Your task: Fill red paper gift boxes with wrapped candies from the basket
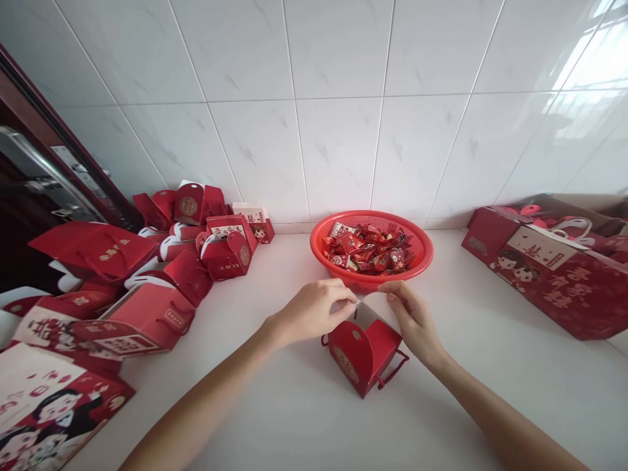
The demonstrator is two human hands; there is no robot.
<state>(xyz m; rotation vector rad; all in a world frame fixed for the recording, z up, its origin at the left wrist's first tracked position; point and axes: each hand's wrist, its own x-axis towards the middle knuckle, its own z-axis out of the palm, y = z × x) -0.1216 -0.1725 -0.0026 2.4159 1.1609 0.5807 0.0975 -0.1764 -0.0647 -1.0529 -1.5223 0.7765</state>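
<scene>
A small red gift box (343, 350) with a gold round emblem and red cord handles stands on the white counter in front of me. Its top is open, and the flap on the far side is raised, pale inside. My left hand (318, 306) pinches the left edge of that flap between thumb and fingers. On the other side, my right hand (412, 319) grips the flap's upper right edge with thumb and fingertips. Just behind the box, a red plastic basket (320, 252) holds wrapped candies (370, 247). The inside of the box is mostly hidden.
Many red gift boxes (142, 314) are piled at the left. At the right stands a large red printed carton (554, 275) filled with red items. A white tiled wall (338, 150) closes off the back, and a dark door (44, 170) with a metal handle is far left.
</scene>
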